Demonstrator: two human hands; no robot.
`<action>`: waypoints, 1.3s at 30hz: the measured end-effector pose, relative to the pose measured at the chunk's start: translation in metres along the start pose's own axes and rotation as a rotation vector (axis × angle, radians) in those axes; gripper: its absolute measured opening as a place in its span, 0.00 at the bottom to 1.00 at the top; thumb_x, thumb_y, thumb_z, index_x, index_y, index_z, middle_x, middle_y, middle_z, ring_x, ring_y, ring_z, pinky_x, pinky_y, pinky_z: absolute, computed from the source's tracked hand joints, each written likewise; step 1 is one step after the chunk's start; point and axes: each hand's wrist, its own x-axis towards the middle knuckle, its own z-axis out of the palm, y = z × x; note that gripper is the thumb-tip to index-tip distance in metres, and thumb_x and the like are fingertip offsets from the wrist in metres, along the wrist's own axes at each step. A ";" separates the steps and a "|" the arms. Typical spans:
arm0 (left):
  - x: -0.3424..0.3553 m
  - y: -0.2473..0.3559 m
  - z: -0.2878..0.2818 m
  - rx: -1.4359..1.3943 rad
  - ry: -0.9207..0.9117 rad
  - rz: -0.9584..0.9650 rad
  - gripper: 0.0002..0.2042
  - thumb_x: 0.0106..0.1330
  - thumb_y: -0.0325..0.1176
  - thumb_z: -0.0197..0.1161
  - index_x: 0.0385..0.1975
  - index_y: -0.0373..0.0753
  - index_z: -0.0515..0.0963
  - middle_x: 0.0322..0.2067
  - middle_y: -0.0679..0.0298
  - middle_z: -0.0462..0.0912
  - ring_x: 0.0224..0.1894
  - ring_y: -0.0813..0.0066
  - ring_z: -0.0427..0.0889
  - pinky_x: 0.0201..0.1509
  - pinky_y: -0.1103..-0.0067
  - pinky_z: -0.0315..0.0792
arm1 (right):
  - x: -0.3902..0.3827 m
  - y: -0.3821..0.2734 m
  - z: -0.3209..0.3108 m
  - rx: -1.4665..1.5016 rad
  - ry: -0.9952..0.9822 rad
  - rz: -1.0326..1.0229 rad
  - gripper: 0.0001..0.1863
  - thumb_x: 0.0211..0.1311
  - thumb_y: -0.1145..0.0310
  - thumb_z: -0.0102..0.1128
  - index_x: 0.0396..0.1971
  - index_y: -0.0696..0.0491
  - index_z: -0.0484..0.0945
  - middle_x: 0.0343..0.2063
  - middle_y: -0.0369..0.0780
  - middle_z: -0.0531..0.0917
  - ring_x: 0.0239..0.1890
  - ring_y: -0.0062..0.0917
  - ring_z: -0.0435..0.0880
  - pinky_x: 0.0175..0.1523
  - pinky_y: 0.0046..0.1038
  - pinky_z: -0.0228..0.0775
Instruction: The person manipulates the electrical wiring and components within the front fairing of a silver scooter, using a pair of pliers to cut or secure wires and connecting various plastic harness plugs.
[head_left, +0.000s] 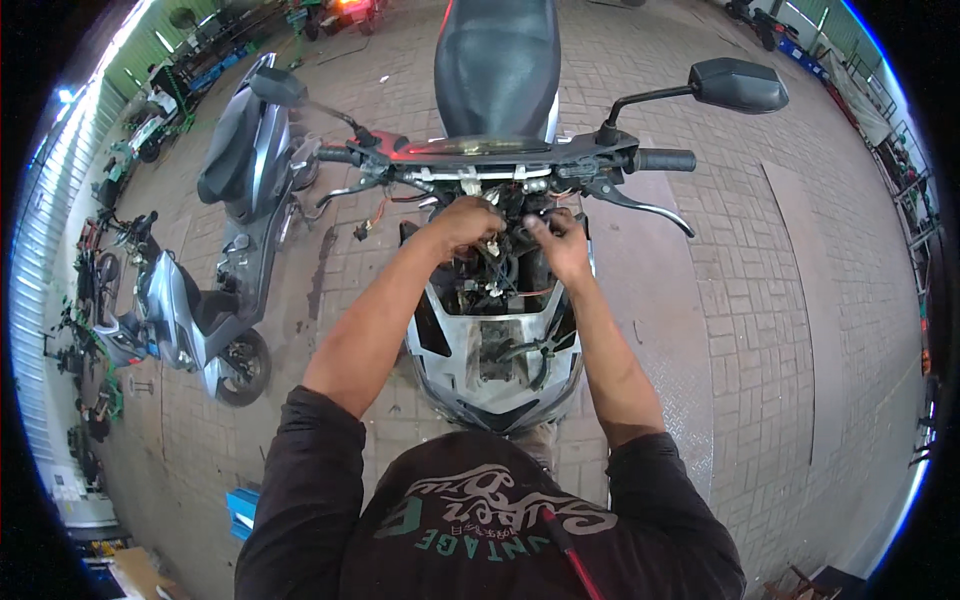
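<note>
In front of me stands a motor scooter with its front opened up, its wiring (508,268) exposed below the handlebar (470,160). My left hand (468,224) is in this opening, fingers curled together at the wires; a small pale connector (493,246) shows just beneath them. Close by on the right, my right hand (562,242) has its thumb and fingers bent toward each other by the dark cables. What lies between the fingers of either hand is too small to make out. The silver-grey front body panel (470,350) surrounds the opening on the near side.
Brake levers and mirrors (740,86) stick out on both sides of the handlebar; the black seat (497,70) lies beyond. Another scooter (240,240) is parked at left, with more vehicles behind. A metal plate (660,300) covers the brick floor at right. A blue box (242,512) sits lower left.
</note>
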 end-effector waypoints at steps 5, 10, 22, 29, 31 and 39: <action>-0.007 0.011 0.020 -0.233 0.067 -0.122 0.09 0.57 0.36 0.61 0.20 0.43 0.71 0.13 0.74 0.65 0.12 0.87 0.57 0.14 0.86 0.49 | -0.008 0.008 -0.009 -0.279 -0.002 -0.185 0.16 0.50 0.63 0.63 0.33 0.61 0.78 0.36 0.46 0.77 0.39 0.34 0.77 0.45 0.29 0.67; -0.006 -0.002 0.042 -0.271 0.123 0.069 0.07 0.56 0.33 0.62 0.23 0.38 0.74 0.16 0.70 0.70 0.16 0.80 0.64 0.20 0.80 0.58 | -0.007 0.017 -0.001 0.132 -0.033 0.056 0.14 0.54 0.71 0.58 0.40 0.60 0.75 0.34 0.42 0.78 0.34 0.24 0.77 0.41 0.25 0.68; -0.018 -0.030 0.070 0.661 0.624 0.484 0.10 0.55 0.34 0.57 0.34 0.37 0.70 0.28 0.49 0.79 0.32 0.48 0.78 0.36 0.62 0.71 | 0.012 -0.017 0.019 0.664 -0.168 0.302 0.07 0.56 0.72 0.50 0.32 0.59 0.74 0.29 0.39 0.78 0.31 0.24 0.77 0.39 0.27 0.68; -0.005 -0.039 0.004 0.671 0.460 0.385 0.14 0.54 0.35 0.60 0.36 0.33 0.72 0.32 0.46 0.79 0.42 0.45 0.75 0.45 0.62 0.69 | -0.005 -0.027 0.029 1.023 -0.089 0.461 0.17 0.59 0.60 0.50 0.40 0.57 0.72 0.38 0.43 0.77 0.41 0.31 0.75 0.46 0.34 0.68; 0.007 -0.017 0.000 0.538 0.268 0.314 0.11 0.53 0.34 0.61 0.33 0.34 0.74 0.27 0.55 0.79 0.33 0.57 0.78 0.36 0.69 0.70 | 0.009 -0.006 0.010 0.393 -0.116 0.223 0.17 0.55 0.57 0.57 0.33 0.58 0.76 0.37 0.44 0.77 0.39 0.32 0.77 0.44 0.33 0.68; 0.003 0.002 0.008 -0.066 0.057 -0.068 0.06 0.55 0.32 0.62 0.25 0.37 0.74 0.17 0.69 0.72 0.15 0.81 0.67 0.14 0.83 0.57 | 0.003 0.027 0.011 -0.312 0.051 -0.287 0.14 0.50 0.63 0.62 0.30 0.60 0.78 0.32 0.49 0.77 0.37 0.41 0.77 0.43 0.33 0.68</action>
